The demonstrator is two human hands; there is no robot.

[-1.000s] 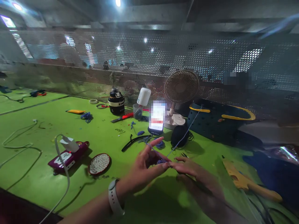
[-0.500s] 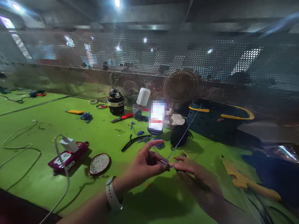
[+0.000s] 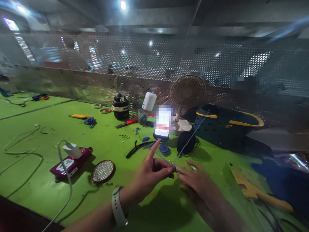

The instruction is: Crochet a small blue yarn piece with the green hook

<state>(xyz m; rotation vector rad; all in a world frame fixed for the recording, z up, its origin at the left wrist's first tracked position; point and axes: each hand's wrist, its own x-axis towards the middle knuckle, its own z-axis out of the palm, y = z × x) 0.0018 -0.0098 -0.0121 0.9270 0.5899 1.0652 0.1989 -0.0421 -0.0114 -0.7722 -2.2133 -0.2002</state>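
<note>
My left hand [image 3: 154, 170] pinches a small bit of blue yarn work [image 3: 173, 168] between thumb and fingers, and its index finger points up with yarn looped round it. A strand of light blue yarn [image 3: 190, 140] runs from the dark basket [image 3: 217, 132] down to the fingertips. Close beside it, my right hand [image 3: 196, 180] is closed round a thin crochet hook [image 3: 171, 162], mostly hidden by the fingers. Just beyond the hands lie a crocheted blue piece [image 3: 164, 149] and a ball of dark yarn [image 3: 186, 141].
A propped phone [image 3: 161, 133] stands before a fan [image 3: 187, 91]. Leftward are a purple power strip [image 3: 72, 162] with a cable, a round studded disc [image 3: 103, 170], a black jug [image 3: 121, 108] and a cutter [image 3: 79, 116]. A yellow-handled tool [image 3: 256, 190] lies right.
My left index finger has straightened upward, drawing the yarn with it. My right hand has turned, so the hook's shaft is now hidden. The view has shifted slightly.
</note>
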